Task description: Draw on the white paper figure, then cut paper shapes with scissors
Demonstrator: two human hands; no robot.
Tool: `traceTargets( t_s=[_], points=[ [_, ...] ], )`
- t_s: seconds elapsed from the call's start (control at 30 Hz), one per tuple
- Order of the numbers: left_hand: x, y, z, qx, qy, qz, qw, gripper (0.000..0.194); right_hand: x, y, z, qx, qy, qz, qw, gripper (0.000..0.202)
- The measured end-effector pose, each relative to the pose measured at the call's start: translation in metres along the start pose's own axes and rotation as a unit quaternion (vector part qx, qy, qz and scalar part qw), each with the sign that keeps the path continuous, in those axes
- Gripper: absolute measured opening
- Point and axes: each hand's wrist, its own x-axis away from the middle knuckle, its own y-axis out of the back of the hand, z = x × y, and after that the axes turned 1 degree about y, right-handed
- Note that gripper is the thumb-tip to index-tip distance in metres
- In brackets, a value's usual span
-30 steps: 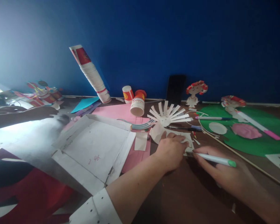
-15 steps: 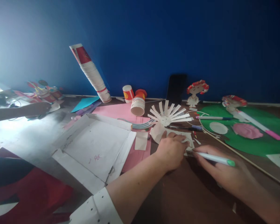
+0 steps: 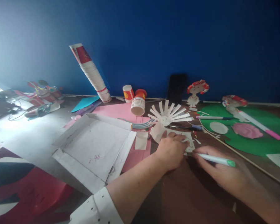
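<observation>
My left hand (image 3: 171,151) bends its fingers over a piece of white paper (image 3: 188,136) and presses it to the dark table. A small pale cut-out shows by its fingertips, partly hidden. My right hand (image 3: 220,171) grips a white marker with a green end (image 3: 216,159), its tip at the paper's lower edge. Just beyond the left hand lie a round pale paper piece (image 3: 156,133) and a cup cut into white strips (image 3: 166,120), fanned out like rays. A dark pen (image 3: 185,127) lies behind the paper.
An open white box lid (image 3: 95,149) lies left over pink paper (image 3: 116,109). A tall stack of paper cups (image 3: 93,76) leans at the wall, near shorter cups (image 3: 137,105). Behind stand a black phone (image 3: 176,87) and a paper figure (image 3: 194,93); green card (image 3: 247,143) is right.
Another person's arm at the far left has gone from view, uncovering scissors there. The marker tip has shifted very slightly along the paper's edge. My left hand stays in place.
</observation>
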Motion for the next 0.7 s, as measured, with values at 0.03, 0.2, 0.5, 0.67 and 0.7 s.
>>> traceTargets(
  t_s=[0.03, 0.2, 0.5, 0.67, 0.7],
  points=[
    [-0.0001, -0.0004, 0.0002, -0.001, -0.001, -0.002, 1.0, 0.034, 0.0002, -0.0002, 0.0002, -0.002, -0.002, 0.002, 1.0, 0.024],
    [-0.0009, -0.0015, 0.0009, -0.001, 0.001, 0.002, 1.0, 0.035, 0.0031, -0.0004, -0.0007, -0.009, 0.0, 0.002, 1.0, 0.023],
    [-0.0018, -0.002, 0.0006, -0.008, 0.004, 0.003, 1.0, 0.034, -0.0007, 0.0021, 0.0074, -0.014, 0.03, -0.013, 0.999, 0.02],
    [-0.0019, -0.0019, 0.0004, -0.007, 0.003, 0.008, 1.0, 0.036, 0.0021, 0.0005, 0.0045, -0.009, 0.028, -0.011, 0.999, 0.018],
    [-0.0018, -0.0015, 0.0002, -0.007, 0.004, 0.007, 1.0, 0.036, 0.0022, 0.0, 0.0038, -0.009, 0.027, -0.011, 1.0, 0.018]
  ],
)
